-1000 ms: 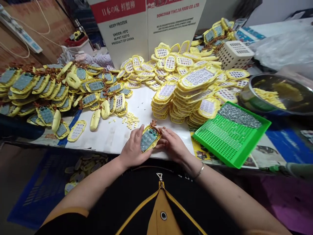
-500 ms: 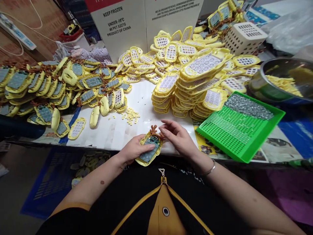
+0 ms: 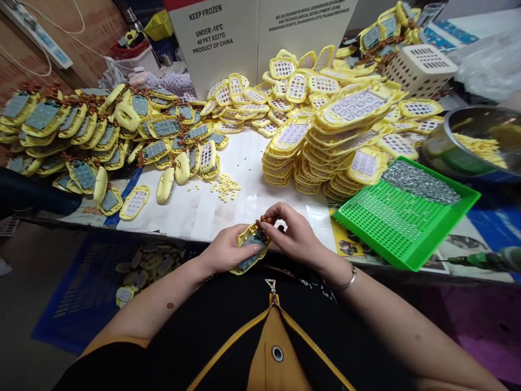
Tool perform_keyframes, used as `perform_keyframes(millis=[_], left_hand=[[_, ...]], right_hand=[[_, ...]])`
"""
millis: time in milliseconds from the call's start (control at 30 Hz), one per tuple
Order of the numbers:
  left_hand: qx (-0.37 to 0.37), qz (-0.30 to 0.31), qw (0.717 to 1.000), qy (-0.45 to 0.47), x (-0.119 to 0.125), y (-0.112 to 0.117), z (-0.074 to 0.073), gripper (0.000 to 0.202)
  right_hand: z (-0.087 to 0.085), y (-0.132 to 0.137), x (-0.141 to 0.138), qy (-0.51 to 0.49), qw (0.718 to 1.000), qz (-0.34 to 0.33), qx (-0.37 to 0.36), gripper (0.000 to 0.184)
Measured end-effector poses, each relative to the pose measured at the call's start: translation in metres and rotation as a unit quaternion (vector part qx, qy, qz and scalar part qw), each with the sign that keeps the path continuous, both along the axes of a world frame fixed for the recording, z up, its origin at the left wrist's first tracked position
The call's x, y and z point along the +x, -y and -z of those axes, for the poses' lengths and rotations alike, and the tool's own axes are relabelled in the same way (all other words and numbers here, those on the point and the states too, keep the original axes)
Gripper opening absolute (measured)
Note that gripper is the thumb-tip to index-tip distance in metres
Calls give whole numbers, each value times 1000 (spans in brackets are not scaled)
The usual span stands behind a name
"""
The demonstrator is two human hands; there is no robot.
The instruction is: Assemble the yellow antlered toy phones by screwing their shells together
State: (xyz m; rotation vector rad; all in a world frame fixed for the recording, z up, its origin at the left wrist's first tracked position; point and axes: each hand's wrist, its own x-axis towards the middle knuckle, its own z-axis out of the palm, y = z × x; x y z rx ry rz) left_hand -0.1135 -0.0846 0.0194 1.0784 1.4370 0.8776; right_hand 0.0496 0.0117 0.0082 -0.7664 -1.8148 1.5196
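Note:
A yellow toy-phone shell point(image 3: 251, 251) with a grey keypad sheet inside lies at the table's front edge. My left hand point(image 3: 224, 254) grips it from the left, thumb across the grey sheet. My right hand point(image 3: 293, 234) is closed at the shell's top end, its fingers pinched on the brown antler piece point(image 3: 266, 221) there. A stack of empty yellow shells point(image 3: 342, 142) rises just beyond my right hand. A small heap of pale yellow buttons point(image 3: 226, 188) lies on the white table point(image 3: 244, 168) ahead of my left hand.
Filled shells with grey sheets are piled at the left point(image 3: 81, 130). A green perforated tray point(image 3: 402, 212) holding small metal parts sits to the right, with a metal bowl point(image 3: 476, 142) behind it. A white carton point(image 3: 260, 32) and white basket point(image 3: 419, 62) stand at the back. A blue crate point(image 3: 101, 293) sits below.
My right hand has come down from open fingers above the shell and closed on the antler piece. The shell has tipped slightly; my left hand keeps its grip.

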Motion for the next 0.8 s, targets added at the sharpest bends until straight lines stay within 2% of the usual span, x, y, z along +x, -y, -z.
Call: perform_keyframes(millis=[67, 133, 233, 300, 400, 533, 733, 800], left_hand=[[-12, -8, 1000, 18, 0, 2, 0, 31], [-54, -26, 994, 89, 2, 2, 1, 34], [-95, -79, 972, 199, 5, 1, 2, 42], [-96, -119, 961, 232, 7, -1, 3, 49], [-97, -154, 951, 250, 8, -3, 5, 53], [-96, -170, 951, 242, 9, -1, 7, 54], [-18, -152, 981, 119, 11, -2, 13, 47], [-6, -152, 982, 115, 13, -3, 15, 48]], right_hand=[[3, -1, -3, -29, 996, -22, -80, 29], [5, -3, -6, -56, 983, -42, -167, 36], [8, -1, -8, -96, 963, -7, -252, 45], [12, 3, -8, -110, 951, 18, -289, 56], [19, 11, -8, -98, 948, 30, -301, 61], [27, 18, -11, -91, 947, 50, -303, 52], [22, 23, -15, -136, 924, 69, -350, 37], [19, 24, -17, -148, 918, 85, -358, 34]])
